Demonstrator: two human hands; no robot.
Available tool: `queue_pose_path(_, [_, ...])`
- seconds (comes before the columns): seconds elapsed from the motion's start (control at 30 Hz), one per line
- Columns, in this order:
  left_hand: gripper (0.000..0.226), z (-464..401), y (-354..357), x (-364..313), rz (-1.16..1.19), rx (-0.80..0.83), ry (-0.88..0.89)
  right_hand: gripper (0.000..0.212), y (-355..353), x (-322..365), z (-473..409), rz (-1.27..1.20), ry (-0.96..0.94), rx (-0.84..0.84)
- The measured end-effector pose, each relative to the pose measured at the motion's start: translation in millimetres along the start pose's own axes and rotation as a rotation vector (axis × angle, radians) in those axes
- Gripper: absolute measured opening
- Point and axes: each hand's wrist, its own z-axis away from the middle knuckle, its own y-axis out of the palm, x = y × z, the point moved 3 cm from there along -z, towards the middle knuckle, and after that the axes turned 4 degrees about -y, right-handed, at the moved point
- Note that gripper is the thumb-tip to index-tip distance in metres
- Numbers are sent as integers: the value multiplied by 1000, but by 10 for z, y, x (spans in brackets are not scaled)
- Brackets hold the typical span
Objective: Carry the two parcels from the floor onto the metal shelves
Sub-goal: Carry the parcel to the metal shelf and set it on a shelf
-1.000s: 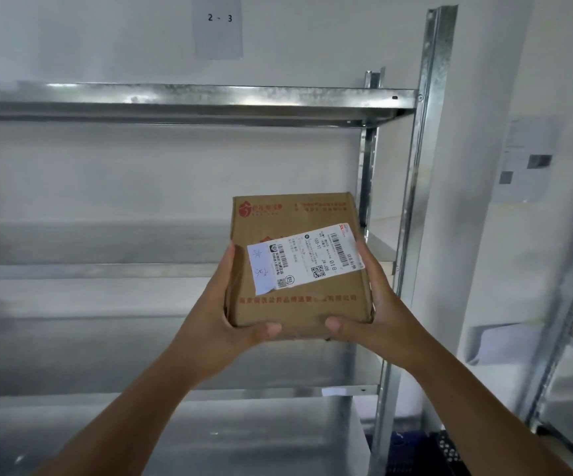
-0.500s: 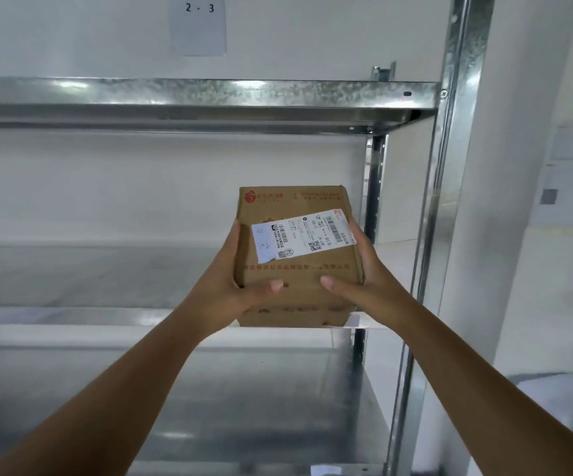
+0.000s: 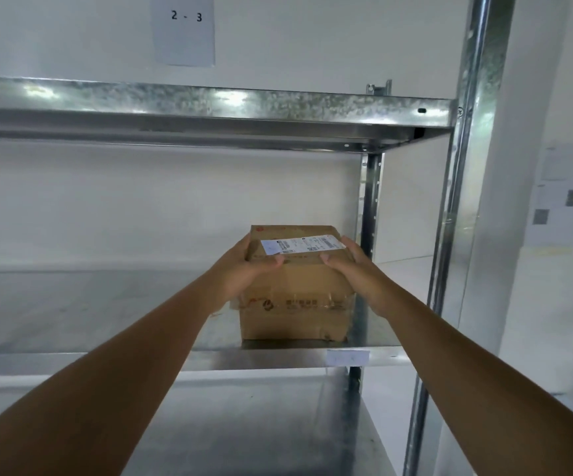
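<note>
Both hands (image 3: 244, 273) gripping parcel (image 3: 295, 293), seemingly resting on shelf (image 3: 106, 317)

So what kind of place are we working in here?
Probably a parcel storeroom or depot: bare galvanised metal shelves, a paper location tag reading "2 - 3" on the wall, and a cardboard parcel with a shipping label going onto a shelf.

Brown cardboard parcel (image 3: 295, 297) with faint red print and a white shipping label (image 3: 304, 243) bearing black barcodes. Mottled silver-grey galvanised shelves (image 3: 209, 104) and upright post (image 3: 463, 201). White wall (image 3: 141, 201); pale grey paper sign (image 3: 185, 29) marked "2 - 3" in black.
</note>
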Motion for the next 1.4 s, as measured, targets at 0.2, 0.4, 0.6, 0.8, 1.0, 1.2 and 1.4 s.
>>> queue_pose_path(0.2, [95,-186,-6,114,2,-110,-112,72,-8,-27,-138,38,85,-18])
queue_pose_path(0.4, [89,-239,10,135,2,-108,-87,73,-12,-49,-150,43,78,-11])
queue_pose_path(0.6, [81,-146,-30,147,-25,-150,-36,86,-59,-65,-124,105,-15,-65])
queue_pose_path(0.8, [77,208,-104,-37,-136,-246,143,96,-128,136,168,181,-189,-118])
queue_pose_path(1.0, [87,759,-46,-351,-156,-297,328,81,-122,383,637,155,-423,-110])
queue_pose_path(1.2, [81,1180,72,-567,-198,-328,436,74,-74,611,1053,146,-569,-44])
queue_pose_path(1.4, [83,1641,174,-672,-287,-358,474,83,-93,708,1373,105,-687,27])
